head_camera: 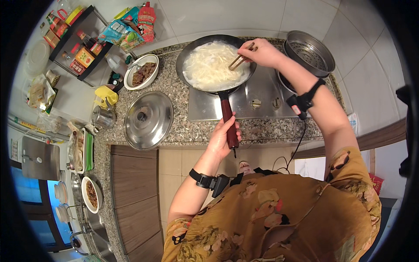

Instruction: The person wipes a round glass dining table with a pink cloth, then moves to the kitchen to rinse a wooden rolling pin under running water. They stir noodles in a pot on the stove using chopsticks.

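A black wok sits on the left part of a stainless steel gas stove, full of pale noodles in whitish, frothy liquid. My left hand is closed around the wok's dark red handle, which points towards me. Over the wok's right rim, my right hand holds a pair of chopsticks, tilted, with their tips in the noodles. The noodles hide the wok's bottom.
A domed metal lid lies left of the stove, below a white bowl of dark food. A metal steamer stands at the back right. Seasoning bottles fill a rack at the left. A cable hangs from my right wrist.
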Available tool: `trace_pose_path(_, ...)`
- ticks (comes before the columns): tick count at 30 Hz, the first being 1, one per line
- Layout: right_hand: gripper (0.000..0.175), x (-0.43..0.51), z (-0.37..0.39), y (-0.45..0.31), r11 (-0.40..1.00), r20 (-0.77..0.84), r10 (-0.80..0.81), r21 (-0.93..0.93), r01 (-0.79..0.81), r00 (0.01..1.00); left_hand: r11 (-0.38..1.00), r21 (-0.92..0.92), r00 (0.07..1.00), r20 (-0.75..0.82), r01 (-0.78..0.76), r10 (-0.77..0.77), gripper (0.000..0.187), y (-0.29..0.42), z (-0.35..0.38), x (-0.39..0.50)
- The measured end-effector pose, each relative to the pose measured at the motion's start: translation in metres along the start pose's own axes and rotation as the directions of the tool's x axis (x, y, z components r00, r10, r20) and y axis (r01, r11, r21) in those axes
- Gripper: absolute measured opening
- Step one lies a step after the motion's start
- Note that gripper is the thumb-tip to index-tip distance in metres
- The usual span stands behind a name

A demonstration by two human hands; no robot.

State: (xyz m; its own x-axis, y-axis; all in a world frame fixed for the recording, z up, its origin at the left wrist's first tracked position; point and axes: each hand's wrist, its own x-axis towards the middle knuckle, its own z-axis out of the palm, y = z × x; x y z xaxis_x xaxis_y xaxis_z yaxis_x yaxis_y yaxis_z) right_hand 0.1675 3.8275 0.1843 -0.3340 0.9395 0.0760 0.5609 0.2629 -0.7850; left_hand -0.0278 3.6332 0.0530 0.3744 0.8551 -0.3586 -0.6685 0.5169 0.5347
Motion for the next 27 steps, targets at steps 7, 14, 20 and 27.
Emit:
trace_pose_path(7, 0.016, -0.027, 0.001, -0.019, 0.855, 0.434, -0.465, -0.006, 0.518, 0.772, 1.0, -0.025, 1.0, 0.022, -0.005, 0.006, 0.038, 0.005, -0.004, -0.01)
trace_pose_path(14, 0.019, 0.04, 0.051, 0.017, 0.661, 0.5, -0.508, -0.295, 0.69, 0.701, 0.997, 0.066, 0.997, -0.064, -0.035, 0.039, 0.033, 0.004, -0.002, -0.012)
trace_pose_path(20, 0.02, 0.057, 0.043, 0.031, 0.723, 0.204, -0.513, -0.422, 0.547, 0.834, 0.996, 0.086, 0.994, -0.1, -0.039, 0.047, 0.033, 0.004, -0.002, -0.014)
trace_pose_path(27, 0.03, 0.044, -0.024, 0.013, 0.95, -0.031, -0.099, 0.295, 0.104, 0.995, 0.996, 0.087, 0.995, -0.101, -0.012, 0.021, 0.029, 0.006, -0.001, -0.019)
